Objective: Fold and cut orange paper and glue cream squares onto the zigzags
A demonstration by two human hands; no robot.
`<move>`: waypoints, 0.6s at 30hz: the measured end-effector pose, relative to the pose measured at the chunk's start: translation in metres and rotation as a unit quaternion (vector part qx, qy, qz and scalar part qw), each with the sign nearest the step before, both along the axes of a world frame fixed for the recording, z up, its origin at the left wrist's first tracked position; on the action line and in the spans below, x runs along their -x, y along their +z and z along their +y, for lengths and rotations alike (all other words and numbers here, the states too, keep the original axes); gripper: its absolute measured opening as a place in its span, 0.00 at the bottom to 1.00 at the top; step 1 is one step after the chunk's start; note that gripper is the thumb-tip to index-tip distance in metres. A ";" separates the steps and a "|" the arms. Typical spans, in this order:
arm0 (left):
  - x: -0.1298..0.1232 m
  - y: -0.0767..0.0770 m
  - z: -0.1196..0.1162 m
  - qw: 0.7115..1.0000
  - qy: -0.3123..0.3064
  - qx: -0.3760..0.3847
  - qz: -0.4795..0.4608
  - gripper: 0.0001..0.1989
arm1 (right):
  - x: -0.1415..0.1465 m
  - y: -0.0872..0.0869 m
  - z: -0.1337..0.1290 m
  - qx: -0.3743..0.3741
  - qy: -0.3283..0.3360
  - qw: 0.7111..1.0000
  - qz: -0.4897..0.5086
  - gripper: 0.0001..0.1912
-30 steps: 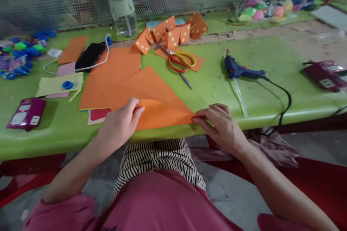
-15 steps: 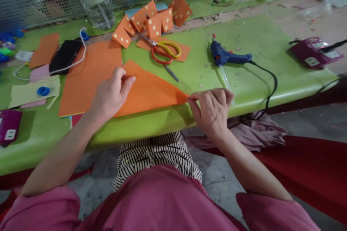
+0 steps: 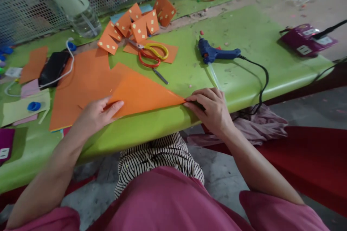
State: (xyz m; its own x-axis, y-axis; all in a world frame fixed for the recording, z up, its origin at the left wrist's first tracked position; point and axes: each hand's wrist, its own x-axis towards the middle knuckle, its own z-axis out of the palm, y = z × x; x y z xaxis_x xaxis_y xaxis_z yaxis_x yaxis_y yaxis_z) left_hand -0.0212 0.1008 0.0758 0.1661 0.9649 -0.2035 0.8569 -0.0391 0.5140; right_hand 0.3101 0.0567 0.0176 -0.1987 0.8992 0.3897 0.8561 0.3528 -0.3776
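A bright orange sheet of paper (image 3: pixel 143 92), rolled into a cone-like triangle, lies along the front edge of the green table. My right hand (image 3: pixel 208 108) pinches its pointed right tip between thumb and fingers. My left hand (image 3: pixel 97 115) grips the wide left end near the bottom edge, thumb on top and fingers tucked behind or under the paper. Beneath that end lies a stack of flat orange paper (image 3: pixel 81 75). Red-and-yellow-handled scissors (image 3: pixel 153 56) rest behind the cone, on a small orange piece (image 3: pixel 172 54).
A blue glue gun (image 3: pixel 217 52) with a glue stick and black cord lies at the right, before a purple power box (image 3: pixel 306 39). Folded dotted orange pieces (image 3: pixel 141 25) and a water bottle (image 3: pixel 78 11) stand at the back. A black phone (image 3: pixel 55 68) with a white cable lies left.
My left hand has moved down and left from the top of the paper to its lower left edge and grasped it. My right hand keeps its pinch on the tip. The camera view has shifted slightly.
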 end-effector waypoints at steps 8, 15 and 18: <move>-0.017 0.004 0.009 0.993 0.033 -0.025 0.111 0.16 | 0.008 -0.001 0.003 0.017 -0.053 0.998 -0.012 0.16; -0.020 -0.006 0.015 0.990 0.031 -0.052 0.131 0.13 | 0.009 -0.001 0.007 0.001 -0.072 0.997 -0.015 0.13; -0.017 -0.010 0.019 0.992 0.028 -0.056 0.107 0.12 | 0.009 -0.002 0.007 0.001 -0.076 0.997 -0.017 0.13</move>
State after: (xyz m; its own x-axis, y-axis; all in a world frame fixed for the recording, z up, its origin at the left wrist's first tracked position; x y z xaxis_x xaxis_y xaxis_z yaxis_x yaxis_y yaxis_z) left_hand -0.0040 0.1199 0.0661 0.0770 0.9898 -0.1199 0.9482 -0.0356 0.3157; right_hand 0.3008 0.0638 0.0157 -0.0739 0.9209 0.3827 0.9117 0.2180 -0.3484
